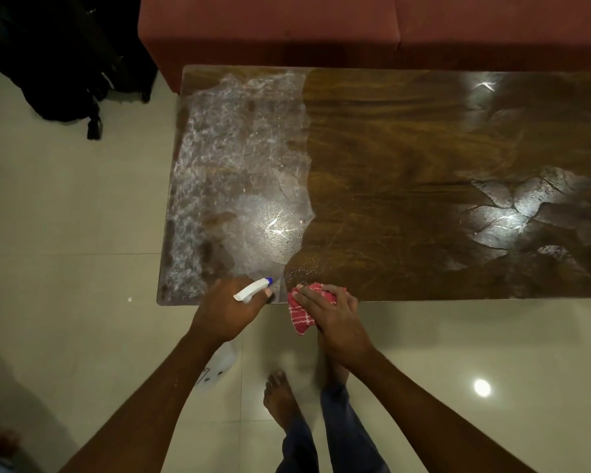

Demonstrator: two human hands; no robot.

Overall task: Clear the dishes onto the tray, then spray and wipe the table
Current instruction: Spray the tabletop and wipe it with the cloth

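A dark wooden table (406, 172) fills the middle of the head view. Its left part is covered with white foamy spray, and a smaller wet patch shines at the right. My left hand (224, 310) grips a white spray bottle (253, 290) with a blue nozzle tip, pointed at the table's near edge; the bottle's body (219, 365) hangs below my wrist. My right hand (331, 310) holds a red checked cloth (301, 314) against the near edge of the table, just right of the bottle. No dishes or tray are in view.
A reddish-brown sofa (321, 25) runs along the table's far side. Dark bags (65, 70) stand on the pale tiled floor at the upper left. My bare foot (280, 397) and jeans show below my hands.
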